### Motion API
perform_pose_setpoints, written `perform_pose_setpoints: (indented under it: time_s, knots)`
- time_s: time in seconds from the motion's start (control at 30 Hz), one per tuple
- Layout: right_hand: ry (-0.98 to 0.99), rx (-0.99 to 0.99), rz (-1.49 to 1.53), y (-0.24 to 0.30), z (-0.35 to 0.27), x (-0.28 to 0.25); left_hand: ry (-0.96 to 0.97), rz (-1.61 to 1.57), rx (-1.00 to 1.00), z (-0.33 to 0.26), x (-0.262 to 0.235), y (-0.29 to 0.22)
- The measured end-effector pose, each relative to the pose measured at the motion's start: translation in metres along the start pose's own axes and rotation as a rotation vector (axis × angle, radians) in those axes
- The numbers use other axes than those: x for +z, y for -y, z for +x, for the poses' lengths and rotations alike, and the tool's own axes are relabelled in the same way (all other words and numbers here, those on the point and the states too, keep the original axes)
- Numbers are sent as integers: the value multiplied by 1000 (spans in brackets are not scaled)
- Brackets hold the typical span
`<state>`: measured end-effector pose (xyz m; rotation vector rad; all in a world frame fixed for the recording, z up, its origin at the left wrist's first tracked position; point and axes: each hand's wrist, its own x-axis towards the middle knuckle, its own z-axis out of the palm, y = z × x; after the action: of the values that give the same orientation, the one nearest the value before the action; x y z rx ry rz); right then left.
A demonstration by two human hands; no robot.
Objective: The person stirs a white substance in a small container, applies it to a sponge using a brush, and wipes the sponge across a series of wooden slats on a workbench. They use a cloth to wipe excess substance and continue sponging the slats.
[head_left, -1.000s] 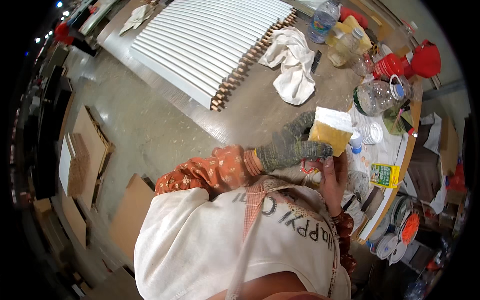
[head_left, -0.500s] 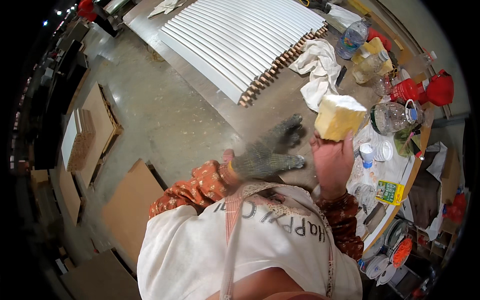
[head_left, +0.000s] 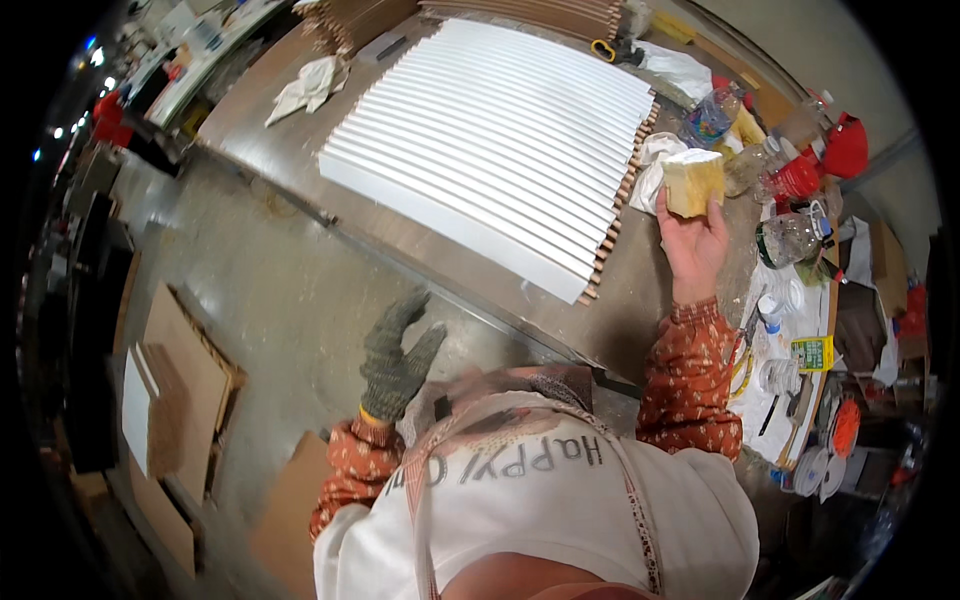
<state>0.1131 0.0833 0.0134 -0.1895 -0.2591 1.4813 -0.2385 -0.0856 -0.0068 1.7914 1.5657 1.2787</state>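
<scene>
My right hand [head_left: 692,240] is bare and raised over the grey workbench [head_left: 400,230], gripping a yellow sponge block [head_left: 694,182] with white on its top. It hovers just right of a row of white-painted wooden slats [head_left: 500,140] laid side by side. My left hand [head_left: 396,352] wears a grey knit glove, fingers spread and holding nothing, out to my left over the concrete floor beside the bench edge. A white crumpled rag [head_left: 654,160] lies by the slats' ends, partly behind the sponge.
Plastic bottles [head_left: 785,238], red containers [head_left: 845,148] and small tools crowd the bench's right side on white paper [head_left: 790,340]. Another rag [head_left: 305,88] lies at the far left of the bench. Cardboard and wood boards [head_left: 180,380] lean on the floor at left.
My right hand has carried the sponge up and away toward the slats' ends. My gloved left hand has let go near the sponge, swung left and down, and spread its fingers.
</scene>
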Motion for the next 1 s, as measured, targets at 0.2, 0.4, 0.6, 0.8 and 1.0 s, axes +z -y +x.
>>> perform_pose_setpoints:
  time_s: [0.2,0.4,0.6,0.8,1.0]
  knots:
    - [-192,-101,-64,-19,44,-21,-45,154,74,17,-30,44]
    - [-193,-100,-51,-12,84,-35,-53,239,194,58,-31,56]
    - [-241,-95,-199,-8,104,-49,-37,386,283,106,-45,67]
    - [-483,-293,-420,48,73,-82,-49,396,358,156,-42,80]
    - [-389,-315,-510,56,47,-60,1,307,378,237,-89,110]
